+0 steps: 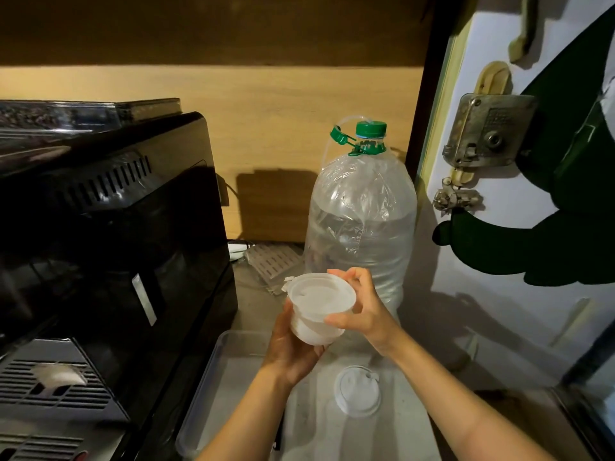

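A small translucent white plastic cup (312,331) with a lid (321,296) on top is held above the counter at centre. My left hand (289,351) grips the cup's body from below and the left. My right hand (362,311) pinches the lid's rim on the right side, thumb at the front edge and fingers curled over the back edge. A second, loose lid (357,395) lies flat on the counter just below the cup.
A large clear water bottle (361,221) with a green cap stands behind the cup. A black coffee machine (109,234) with a drip grate (56,384) fills the left. A clear plastic tray (213,387) lies on the counter. A door with a metal lock (486,131) is at right.
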A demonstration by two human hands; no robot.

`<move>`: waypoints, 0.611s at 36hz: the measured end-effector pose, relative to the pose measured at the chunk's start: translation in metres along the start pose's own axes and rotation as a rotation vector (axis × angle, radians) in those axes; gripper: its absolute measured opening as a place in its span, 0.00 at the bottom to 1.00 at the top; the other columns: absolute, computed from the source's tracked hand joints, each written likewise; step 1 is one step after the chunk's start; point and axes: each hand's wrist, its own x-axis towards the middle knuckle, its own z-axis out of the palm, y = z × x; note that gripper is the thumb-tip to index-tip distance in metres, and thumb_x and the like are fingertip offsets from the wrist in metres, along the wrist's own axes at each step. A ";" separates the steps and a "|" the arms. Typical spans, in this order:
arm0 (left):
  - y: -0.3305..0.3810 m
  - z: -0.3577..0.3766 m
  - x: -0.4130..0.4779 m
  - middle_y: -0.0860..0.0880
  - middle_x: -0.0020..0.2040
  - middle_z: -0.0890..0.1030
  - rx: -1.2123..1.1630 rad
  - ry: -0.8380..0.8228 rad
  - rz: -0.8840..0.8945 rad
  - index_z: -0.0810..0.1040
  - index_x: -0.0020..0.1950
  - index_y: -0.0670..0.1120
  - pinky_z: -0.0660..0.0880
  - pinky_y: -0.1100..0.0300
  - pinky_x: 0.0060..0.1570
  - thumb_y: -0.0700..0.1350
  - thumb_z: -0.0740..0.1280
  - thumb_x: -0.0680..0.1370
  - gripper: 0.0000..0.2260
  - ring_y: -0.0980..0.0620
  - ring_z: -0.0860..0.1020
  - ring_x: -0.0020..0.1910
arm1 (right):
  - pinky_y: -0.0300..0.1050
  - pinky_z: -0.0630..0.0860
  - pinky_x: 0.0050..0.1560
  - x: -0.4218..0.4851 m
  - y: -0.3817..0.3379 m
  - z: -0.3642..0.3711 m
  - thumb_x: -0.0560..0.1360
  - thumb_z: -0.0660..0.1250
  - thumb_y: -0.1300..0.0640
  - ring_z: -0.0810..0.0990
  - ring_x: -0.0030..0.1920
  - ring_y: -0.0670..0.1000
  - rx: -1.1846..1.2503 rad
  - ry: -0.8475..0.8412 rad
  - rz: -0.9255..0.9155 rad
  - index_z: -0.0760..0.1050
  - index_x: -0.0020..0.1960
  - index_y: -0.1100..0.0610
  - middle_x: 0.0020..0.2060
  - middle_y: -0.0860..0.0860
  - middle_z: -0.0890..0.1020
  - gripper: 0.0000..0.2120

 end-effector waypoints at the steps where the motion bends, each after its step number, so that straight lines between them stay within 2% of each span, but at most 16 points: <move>1: 0.000 0.000 0.000 0.43 0.47 0.84 -0.010 -0.005 0.002 0.83 0.49 0.43 0.80 0.56 0.44 0.52 0.82 0.48 0.32 0.48 0.83 0.45 | 0.33 0.76 0.53 0.000 0.000 -0.001 0.49 0.74 0.51 0.73 0.56 0.44 -0.015 -0.018 0.009 0.60 0.55 0.53 0.61 0.53 0.69 0.38; 6: 0.001 0.004 -0.004 0.42 0.45 0.84 -0.041 -0.031 0.013 0.83 0.47 0.42 0.82 0.55 0.40 0.50 0.82 0.47 0.31 0.46 0.83 0.44 | 0.37 0.74 0.57 0.000 0.001 -0.006 0.50 0.75 0.50 0.72 0.60 0.48 -0.148 -0.089 0.053 0.62 0.63 0.54 0.60 0.53 0.71 0.44; 9: 0.002 0.005 -0.006 0.41 0.43 0.84 -0.063 -0.015 0.016 0.83 0.45 0.41 0.81 0.55 0.36 0.48 0.83 0.45 0.31 0.46 0.84 0.41 | 0.35 0.72 0.60 0.001 0.001 -0.007 0.50 0.75 0.48 0.70 0.64 0.48 -0.219 -0.137 0.108 0.61 0.64 0.49 0.63 0.49 0.70 0.46; 12: 0.003 0.003 -0.006 0.41 0.43 0.84 -0.053 0.023 0.015 0.82 0.47 0.42 0.81 0.55 0.36 0.49 0.83 0.44 0.34 0.46 0.84 0.41 | 0.36 0.68 0.64 0.001 -0.001 -0.007 0.49 0.75 0.46 0.67 0.66 0.47 -0.299 -0.163 0.140 0.60 0.65 0.46 0.64 0.46 0.68 0.47; 15: 0.004 0.000 -0.007 0.41 0.44 0.84 -0.031 0.046 0.001 0.77 0.53 0.43 0.81 0.55 0.38 0.50 0.82 0.45 0.38 0.45 0.83 0.43 | 0.39 0.65 0.67 0.001 -0.003 -0.006 0.50 0.76 0.47 0.66 0.67 0.45 -0.379 -0.182 0.166 0.58 0.70 0.51 0.65 0.44 0.67 0.52; 18: 0.004 -0.002 -0.007 0.41 0.43 0.83 -0.004 0.045 -0.007 0.76 0.54 0.42 0.81 0.55 0.38 0.50 0.83 0.44 0.40 0.45 0.83 0.42 | 0.40 0.66 0.68 0.001 -0.005 -0.006 0.52 0.77 0.46 0.65 0.68 0.46 -0.470 -0.203 0.173 0.58 0.72 0.52 0.67 0.46 0.66 0.53; 22: 0.004 -0.003 -0.008 0.42 0.41 0.84 0.043 0.012 -0.011 0.81 0.49 0.42 0.81 0.55 0.39 0.51 0.82 0.43 0.36 0.45 0.83 0.41 | 0.35 0.62 0.62 0.002 -0.007 -0.006 0.60 0.80 0.57 0.64 0.65 0.42 -0.567 -0.221 0.171 0.58 0.72 0.52 0.64 0.43 0.65 0.46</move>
